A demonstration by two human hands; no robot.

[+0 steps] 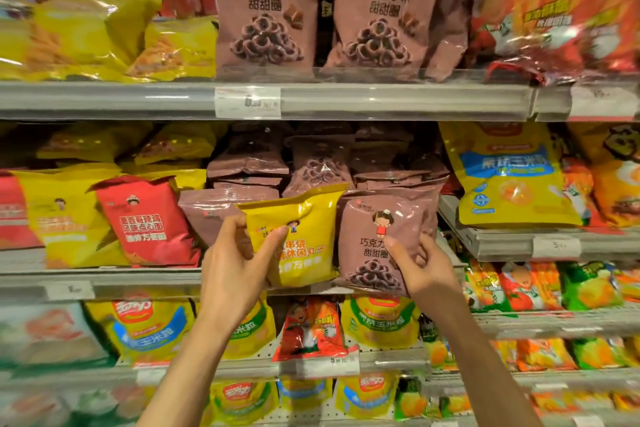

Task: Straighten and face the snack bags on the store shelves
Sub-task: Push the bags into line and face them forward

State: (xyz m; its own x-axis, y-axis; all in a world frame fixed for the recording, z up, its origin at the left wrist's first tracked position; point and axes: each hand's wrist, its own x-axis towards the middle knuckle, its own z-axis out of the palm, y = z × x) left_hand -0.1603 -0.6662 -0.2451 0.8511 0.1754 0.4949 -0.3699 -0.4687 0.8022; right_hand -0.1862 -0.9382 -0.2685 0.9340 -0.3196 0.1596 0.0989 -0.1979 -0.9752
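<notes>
A yellow snack bag [304,225] stands tilted at the front of the middle shelf [104,279], among mauve chocolate-ring bags. My left hand [239,263] grips its left edge, thumb across the front. Right beside it a mauve chocolate-ring bag [374,243] stands upright, facing out. My right hand [420,263] holds that bag's right edge, thumb on the front and fingers behind. More mauve bags [311,163] lie stacked flat behind both.
Two large mauve bags [263,7] stand on the upper shelf [381,97] above. A red bag [145,222] and yellow bags [59,215] sit left on the middle shelf. Yellow corn bags [509,177] fill the right bay. Lower shelves hold several mixed bags.
</notes>
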